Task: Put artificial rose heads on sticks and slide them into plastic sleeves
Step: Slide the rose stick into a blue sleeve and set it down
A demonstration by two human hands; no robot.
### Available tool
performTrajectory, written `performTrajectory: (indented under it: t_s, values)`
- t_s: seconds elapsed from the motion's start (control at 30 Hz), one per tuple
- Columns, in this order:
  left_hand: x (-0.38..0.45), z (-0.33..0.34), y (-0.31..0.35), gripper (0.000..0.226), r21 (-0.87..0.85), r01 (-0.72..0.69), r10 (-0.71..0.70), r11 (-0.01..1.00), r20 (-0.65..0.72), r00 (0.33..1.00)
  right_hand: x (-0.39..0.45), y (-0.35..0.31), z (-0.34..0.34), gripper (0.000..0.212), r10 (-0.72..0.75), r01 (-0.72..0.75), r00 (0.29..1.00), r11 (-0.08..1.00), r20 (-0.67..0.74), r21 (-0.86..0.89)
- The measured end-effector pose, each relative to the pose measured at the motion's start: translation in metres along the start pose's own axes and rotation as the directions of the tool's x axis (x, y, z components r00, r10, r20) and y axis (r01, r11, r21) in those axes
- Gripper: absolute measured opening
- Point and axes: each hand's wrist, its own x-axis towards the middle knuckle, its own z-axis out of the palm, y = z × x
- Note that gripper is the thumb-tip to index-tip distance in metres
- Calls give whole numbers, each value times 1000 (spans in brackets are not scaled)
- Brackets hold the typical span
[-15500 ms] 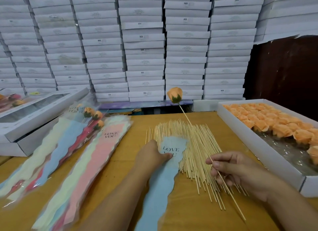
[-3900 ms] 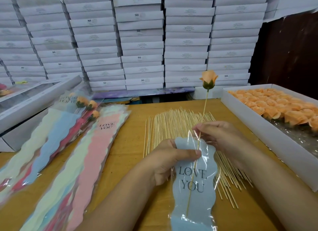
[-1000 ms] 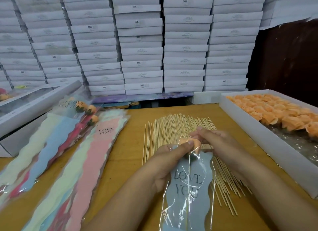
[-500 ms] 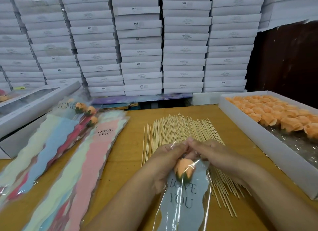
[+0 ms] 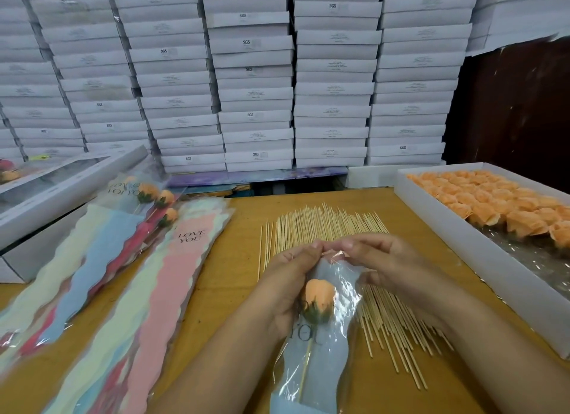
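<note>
- stacks of white boxes [image 5: 256,74] fill the wall behind a wooden table [image 5: 216,278].
- on the table lies a big spread of thin sticks [image 5: 327,222], side by side, partly under the hands.
- the left hand [image 5: 287,278] curls round the side of a clear plastic sleeve [image 5: 320,358] and pinches its top edge.
- the right hand [image 5: 385,262] pinches the same top edge from the other side, fingers bent.
- inside the sleeve sits an orange rose head [image 5: 319,295] on its stick [image 5: 305,367]; the flower covers part of the words on the blue card.
- to the right is a white tray [image 5: 493,271] full of orange rose heads [image 5: 493,204].
- to the left lie empty sleeves [image 5: 172,275] in pink, blue and pale green, with finished roses [image 5: 160,201] resting behind them.
- a long white box [image 5: 61,194] with a see-through lid stands at the far left.
</note>
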Motion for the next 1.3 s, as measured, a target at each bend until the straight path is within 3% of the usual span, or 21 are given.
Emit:
performTrajectory:
  t_s: [0.1,0.33,0.4,0.5,0.67,0.8,0.9,0.97,1.07,1.13,1.3]
  values:
    - [4,-1,1,22,-69,-30,24,997,-97,995,0,4,3,68,71,-68,997,993,-24,93]
    - [6,2,2,25,-214,-171,130,962,-195,972,-2,15,15,99,263,-275,945,961,193,38]
    - [7,2,2,26,-187,-187,151,964,-192,970,-1,17,15,88,251,-266,947,962,200,53]
    - [6,1,2,45,-149,-116,103,982,-89,991,1,14,11,50,164,-188,968,975,188,118]
    - [-1,2,-3,55,28,40,-42,999,58,997,5,13,3,52,113,-88,989,970,-101,225]
    - [-5,4,-7,40,243,170,-213,955,163,963,10,15,-5,33,121,-37,956,954,-268,298]
    - [-4,3,-8,28,277,184,-245,943,202,948,12,16,-10,22,150,-19,917,942,-369,336]
    - [-3,3,-8,27,258,172,-224,951,188,956,13,16,-13,24,153,-20,918,939,-365,344]
    - [-2,4,-9,31,247,107,-135,963,96,986,12,15,-12,35,168,-110,966,954,-196,277]
    - [-3,6,-9,33,238,61,-74,969,45,996,10,17,-6,23,178,-150,979,959,-101,242]
    - [-6,10,-9,27,261,47,-65,964,58,996,11,23,-4,14,183,-139,970,959,-162,248]
